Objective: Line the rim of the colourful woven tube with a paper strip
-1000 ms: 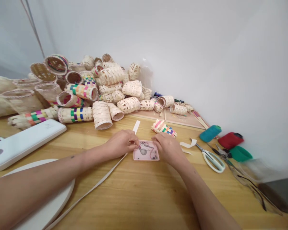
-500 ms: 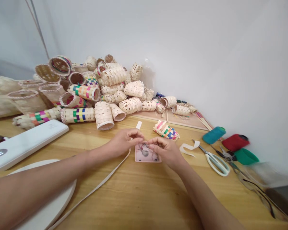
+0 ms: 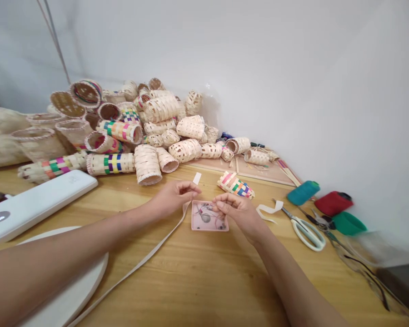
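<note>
A small pink tray lies on the wooden table with thin wires or threads and small dark bits in it. My left hand is pinched at the tray's upper left corner, beside a long white ribbon that trails down to the lower left; what its fingertips hold is too small to tell. Over the tray's upper right corner, my right hand has thumb and forefinger pressed together on something too small to make out. A colourful woven piece lies just beyond my right hand.
Many woven baskets are piled at the back left. A white power bank and a white round board lie left. Scissors, a teal thread spool, a red spool, pliers and glasses are on the right.
My hands have moved apart: the left slightly leftward, the right slightly rightward. More of the pink tray's upper edge now shows between them.
</note>
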A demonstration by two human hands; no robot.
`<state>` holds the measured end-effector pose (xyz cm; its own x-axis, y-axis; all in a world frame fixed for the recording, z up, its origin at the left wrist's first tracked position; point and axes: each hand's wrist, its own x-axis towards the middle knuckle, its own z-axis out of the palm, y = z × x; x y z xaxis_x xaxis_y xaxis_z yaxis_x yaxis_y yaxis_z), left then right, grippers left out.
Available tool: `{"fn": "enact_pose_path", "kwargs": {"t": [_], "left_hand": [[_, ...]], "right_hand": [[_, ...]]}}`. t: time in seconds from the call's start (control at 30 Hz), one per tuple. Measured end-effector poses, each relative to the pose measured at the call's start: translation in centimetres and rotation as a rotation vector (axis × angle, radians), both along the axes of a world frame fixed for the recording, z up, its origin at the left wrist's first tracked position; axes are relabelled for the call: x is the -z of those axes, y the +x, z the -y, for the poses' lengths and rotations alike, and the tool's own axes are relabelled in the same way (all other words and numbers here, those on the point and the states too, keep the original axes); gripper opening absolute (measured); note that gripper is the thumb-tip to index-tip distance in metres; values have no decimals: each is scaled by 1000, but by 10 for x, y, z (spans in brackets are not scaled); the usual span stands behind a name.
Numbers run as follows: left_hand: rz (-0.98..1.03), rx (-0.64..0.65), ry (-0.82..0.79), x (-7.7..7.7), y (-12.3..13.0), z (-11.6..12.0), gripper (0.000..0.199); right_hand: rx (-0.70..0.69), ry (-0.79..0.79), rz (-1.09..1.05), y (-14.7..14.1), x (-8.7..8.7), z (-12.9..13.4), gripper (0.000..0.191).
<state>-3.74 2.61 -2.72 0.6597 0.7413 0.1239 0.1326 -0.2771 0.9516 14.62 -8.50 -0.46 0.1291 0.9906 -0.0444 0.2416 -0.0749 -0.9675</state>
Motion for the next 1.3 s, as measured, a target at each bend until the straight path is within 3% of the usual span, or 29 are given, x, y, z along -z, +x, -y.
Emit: {"fn": "enact_pose_path", "kwargs": {"t": [0.2,0.3,0.4,0.53,0.63,0.83,1.03,1.17,1.3], "left_hand": [[-60,-49,86,6,0,-4,22],[-110,-53,170,5,-1,-5,24],[-203,26,268,-1,-4,-5,32],[-355,273,443,-4,-10,-2,84],[-459,350,548,1,-12,2,116],[-483,275,552,5,-10,6,116],[-490,273,544,2,-10,9,118],[-464,273,543,7,-10,6,119],[-455,282,526,11,-9,2,124]], "right_hand": [[-48,105,706,8,-1,2,18],[-123,184,890,7,1,2,15],[-106,315,992,-2,7,-2,15],[-128,263,1176,-18,10,-11,18],[-172,161,1295,-26,4,-17,20],[-189,29,1366,-41,-8,-32,21],[-133,-105,1351,-60,-10,-45,21],[-119,-118,1193,-47,-10,-45,17],[-112,-71,895,-19,-10,-36,17]]}}
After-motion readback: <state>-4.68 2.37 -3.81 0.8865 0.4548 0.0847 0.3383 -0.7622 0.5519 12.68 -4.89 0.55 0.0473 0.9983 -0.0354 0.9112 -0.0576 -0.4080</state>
